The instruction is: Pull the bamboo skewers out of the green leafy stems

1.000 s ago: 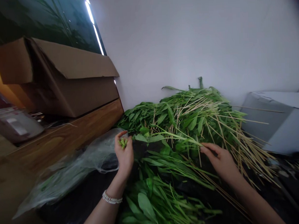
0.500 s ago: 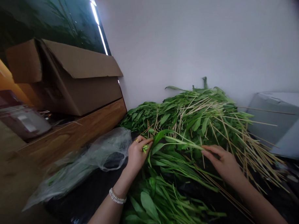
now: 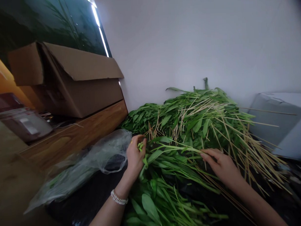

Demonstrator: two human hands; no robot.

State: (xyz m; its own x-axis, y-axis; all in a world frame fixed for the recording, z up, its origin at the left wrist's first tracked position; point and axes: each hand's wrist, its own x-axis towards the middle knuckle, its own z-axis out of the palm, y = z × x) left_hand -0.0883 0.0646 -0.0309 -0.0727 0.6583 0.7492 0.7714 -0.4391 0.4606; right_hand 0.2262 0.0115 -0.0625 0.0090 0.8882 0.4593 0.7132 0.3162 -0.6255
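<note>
A big heap of leafy green stalks [image 3: 190, 121] with pale straw-coloured stems lies against the white wall. My left hand [image 3: 135, 156], a bead bracelet on its wrist, is closed on small green stem pieces [image 3: 140, 146] and touches the leafy end of one long stalk [image 3: 173, 148]. My right hand [image 3: 220, 165] pinches the same stalk further along, at the edge of the heap. A second, smaller pile of greens [image 3: 158, 205] lies in front, between my forearms.
A clear plastic bag [image 3: 93, 161] lies crumpled to the left on black sheeting [image 3: 94, 194]. Behind it a wooden ledge [image 3: 74, 135] carries an open cardboard box [image 3: 70, 79]. A grey box [image 3: 281, 118] stands at the right by the wall.
My left hand swung from the plastic bag side across to the stalk's leafy end, then drew back slightly and closed. My right hand kept its hold on the stalk.
</note>
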